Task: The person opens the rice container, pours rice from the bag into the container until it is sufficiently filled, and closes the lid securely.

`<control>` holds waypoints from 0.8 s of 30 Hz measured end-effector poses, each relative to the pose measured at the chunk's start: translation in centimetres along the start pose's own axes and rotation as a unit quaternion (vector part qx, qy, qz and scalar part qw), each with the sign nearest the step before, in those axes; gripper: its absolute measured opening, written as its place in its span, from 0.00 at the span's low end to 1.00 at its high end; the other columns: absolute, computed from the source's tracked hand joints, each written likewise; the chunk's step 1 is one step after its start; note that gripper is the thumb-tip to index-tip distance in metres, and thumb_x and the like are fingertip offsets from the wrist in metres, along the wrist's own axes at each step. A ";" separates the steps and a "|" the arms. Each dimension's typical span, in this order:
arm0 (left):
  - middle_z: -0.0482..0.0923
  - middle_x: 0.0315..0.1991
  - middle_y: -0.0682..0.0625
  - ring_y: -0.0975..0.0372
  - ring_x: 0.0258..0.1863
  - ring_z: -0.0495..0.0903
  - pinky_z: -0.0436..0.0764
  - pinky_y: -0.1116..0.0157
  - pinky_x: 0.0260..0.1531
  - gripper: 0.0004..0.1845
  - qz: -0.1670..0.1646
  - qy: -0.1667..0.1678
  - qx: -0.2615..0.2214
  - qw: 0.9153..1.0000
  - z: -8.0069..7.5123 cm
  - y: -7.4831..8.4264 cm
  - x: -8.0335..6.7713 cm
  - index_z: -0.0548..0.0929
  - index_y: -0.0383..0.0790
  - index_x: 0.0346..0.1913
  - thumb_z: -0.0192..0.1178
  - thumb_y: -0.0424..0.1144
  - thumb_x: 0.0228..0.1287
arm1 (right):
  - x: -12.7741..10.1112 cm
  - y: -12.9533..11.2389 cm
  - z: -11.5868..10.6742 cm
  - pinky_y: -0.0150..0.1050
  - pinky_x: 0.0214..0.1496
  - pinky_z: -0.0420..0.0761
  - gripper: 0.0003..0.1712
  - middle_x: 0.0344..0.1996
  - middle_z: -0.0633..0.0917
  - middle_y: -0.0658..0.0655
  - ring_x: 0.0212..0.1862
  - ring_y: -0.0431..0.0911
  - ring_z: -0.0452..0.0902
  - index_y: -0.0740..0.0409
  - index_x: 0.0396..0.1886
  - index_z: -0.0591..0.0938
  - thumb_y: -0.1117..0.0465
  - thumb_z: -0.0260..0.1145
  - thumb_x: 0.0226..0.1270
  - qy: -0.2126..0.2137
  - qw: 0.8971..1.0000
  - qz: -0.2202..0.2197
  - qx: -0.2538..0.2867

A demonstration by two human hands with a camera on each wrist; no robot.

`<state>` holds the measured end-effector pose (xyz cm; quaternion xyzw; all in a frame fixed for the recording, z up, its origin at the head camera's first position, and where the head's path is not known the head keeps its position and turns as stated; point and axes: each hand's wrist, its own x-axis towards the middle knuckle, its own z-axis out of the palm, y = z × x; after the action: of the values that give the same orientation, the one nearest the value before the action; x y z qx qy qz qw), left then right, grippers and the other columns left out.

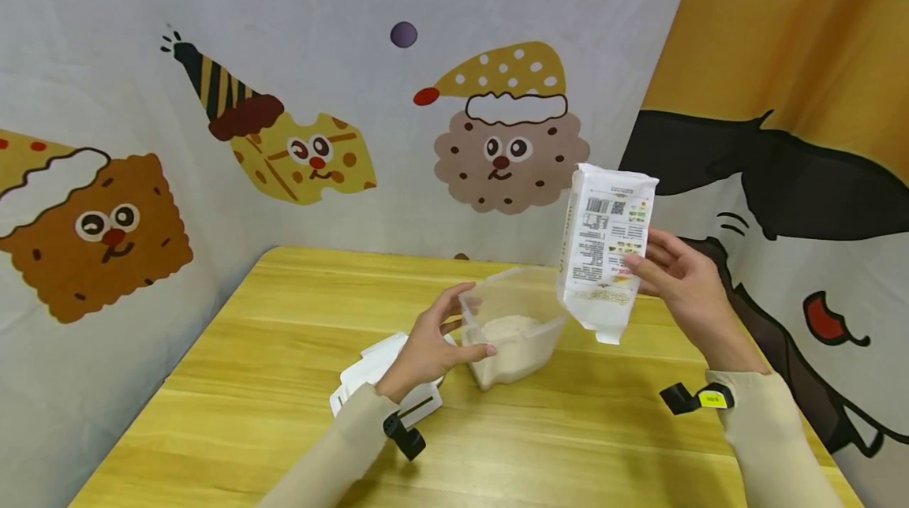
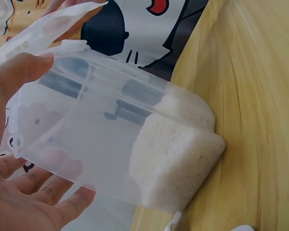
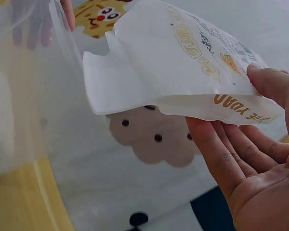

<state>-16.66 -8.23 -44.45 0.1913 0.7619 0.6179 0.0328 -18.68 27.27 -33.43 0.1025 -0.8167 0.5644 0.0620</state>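
A clear plastic container [image 1: 513,330] partly filled with white rice [image 1: 507,328] sits tilted on the yellow wooden table [image 1: 284,366]. My left hand [image 1: 433,342] grips the container's near side, thumb on one wall and fingers round the other; the left wrist view shows the container [image 2: 115,130] and rice [image 2: 176,154] close up. My right hand [image 1: 678,279] pinches a white printed bag [image 1: 604,252] above the container's right rim, open end pointing down. In the right wrist view the bag [image 3: 178,72] lies between thumb and fingers [image 3: 221,149].
A white lid [image 1: 383,378] lies on the table under my left wrist. Cartoon-printed backdrop cloth [image 1: 319,98] closes off the back and both sides. Bare tabletop stretches to the left and toward the front edge.
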 end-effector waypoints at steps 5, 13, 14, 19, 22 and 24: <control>0.74 0.68 0.43 0.51 0.69 0.73 0.71 0.45 0.72 0.50 0.005 0.000 0.001 1.000 0.1 -0.1 -0.1 0.62 0.62 0.78 0.79 0.46 0.54 | -0.6 1.6 -1.5 0.29 0.44 0.87 0.38 0.54 0.82 0.34 0.47 0.31 0.85 0.55 0.79 0.64 0.50 0.64 0.75 -0.002 0.999 0.030 -0.019; 0.75 0.67 0.45 0.50 0.69 0.74 0.71 0.44 0.71 0.49 0.013 0.001 0.001 1.000 0.0 -0.2 0.0 0.62 0.62 0.78 0.79 0.46 0.55 | -1.1 4.0 -3.0 0.31 0.43 0.88 0.42 0.48 0.83 0.30 0.45 0.30 0.84 0.63 0.80 0.60 0.47 0.63 0.76 -0.009 0.997 0.080 -0.005; 0.75 0.67 0.45 0.49 0.69 0.74 0.72 0.44 0.70 0.49 0.015 0.001 0.001 1.000 0.0 -0.2 0.0 0.62 0.61 0.78 0.78 0.46 0.55 | -1.2 4.2 -3.1 0.31 0.43 0.88 0.43 0.47 0.83 0.30 0.45 0.30 0.85 0.64 0.80 0.59 0.48 0.63 0.76 -0.011 0.996 0.086 0.004; 0.75 0.67 0.44 0.49 0.68 0.75 0.73 0.44 0.69 0.49 0.024 0.000 0.001 1.000 0.0 -0.5 0.0 0.62 0.61 0.78 0.78 0.46 0.56 | -1.5 5.8 -3.7 0.32 0.42 0.88 0.44 0.45 0.84 0.31 0.44 0.31 0.85 0.68 0.79 0.57 0.49 0.63 0.76 -0.016 0.994 0.104 0.024; 0.75 0.67 0.45 0.50 0.68 0.75 0.73 0.45 0.70 0.49 0.023 0.001 0.000 1.000 0.0 -0.5 0.0 0.62 0.61 0.78 0.79 0.46 0.55 | -1.8 6.9 -4.0 0.33 0.43 0.88 0.45 0.45 0.84 0.30 0.44 0.30 0.84 0.70 0.79 0.56 0.47 0.62 0.77 -0.021 0.993 0.113 0.006; 0.75 0.67 0.45 0.50 0.67 0.75 0.73 0.46 0.70 0.50 0.022 0.001 0.000 1.000 0.0 -0.5 0.0 0.63 0.62 0.78 0.79 0.46 0.54 | -2.0 7.7 -4.2 0.33 0.44 0.88 0.46 0.45 0.83 0.30 0.45 0.30 0.84 0.70 0.79 0.56 0.46 0.61 0.77 -0.025 0.992 0.124 -0.003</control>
<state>-16.76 -8.29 -44.98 0.2075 0.7574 0.6188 0.0179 -18.60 34.03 -39.37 0.0144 -0.8260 0.5628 -0.0288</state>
